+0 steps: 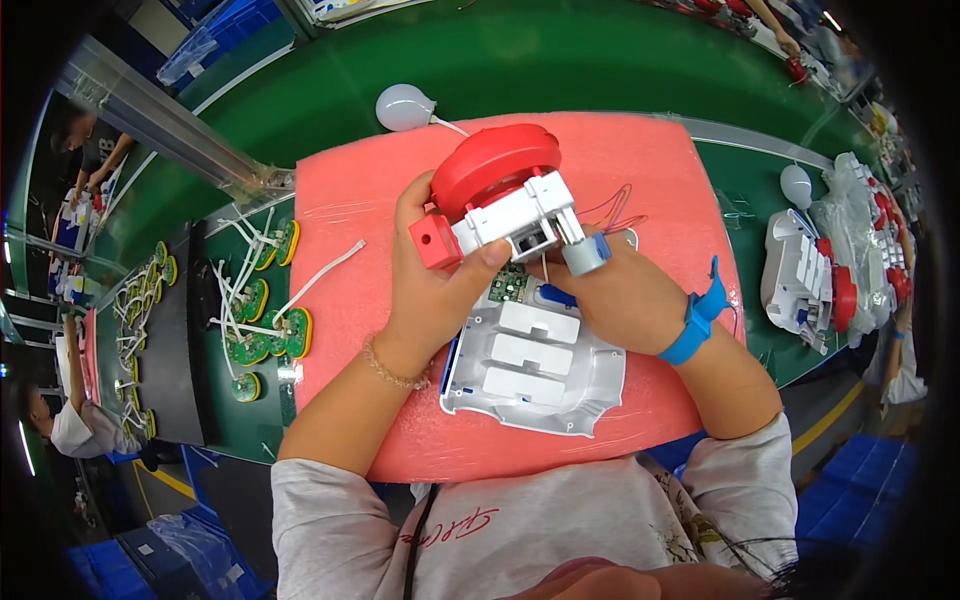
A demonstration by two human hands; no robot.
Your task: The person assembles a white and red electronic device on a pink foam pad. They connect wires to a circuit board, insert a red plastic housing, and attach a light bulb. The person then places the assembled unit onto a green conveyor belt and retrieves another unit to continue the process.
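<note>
A red and white plastic assembly (515,215) with a silver motor (585,255) at its right end is tilted in my left hand (430,265). My left thumb presses its white front, beside a red block at its left end. Curled just below the motor is my right hand (630,300), its fingertips partly hidden by the assembly. What they pinch cannot be made out. Under both hands lies an open white housing shell (530,365) with raised rectangular sections, a green circuit board (508,285) at its upper end. Thin coloured wires (615,210) loop out behind the motor.
Pink foam (340,190) covers the work area. Several round green boards (250,345) with white cables lie at left, beside a black panel (165,350). A white balloon-like piece (403,107) sits behind the foam. Another white housing (790,275) stands at right. Other people work nearby.
</note>
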